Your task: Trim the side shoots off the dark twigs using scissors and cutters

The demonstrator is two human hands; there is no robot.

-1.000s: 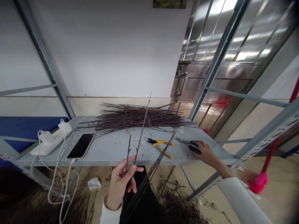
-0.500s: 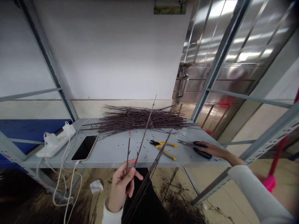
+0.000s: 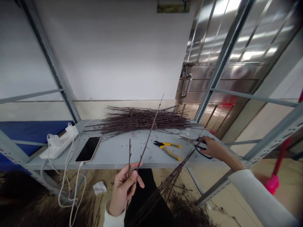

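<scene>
Precariously, the left hand (image 3: 123, 189) pinched thin dark twigs (image 3: 145, 148) upright above the metal shelf (image 3: 118, 154), while the right hand (image 3: 213, 148) seemed closed on the scissors (image 3: 189, 139), though its fingers were partly hidden. A loose pinch could have dropped twigs; blades near crossing stems could have nicked fingers.

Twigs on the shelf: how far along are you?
A stack of twigs already lies on the metal shelf among snipped bits. The left hand holds long twigs while the right hand holds black-handled scissors. A heap of twigs on the floor looks left to do.
</scene>
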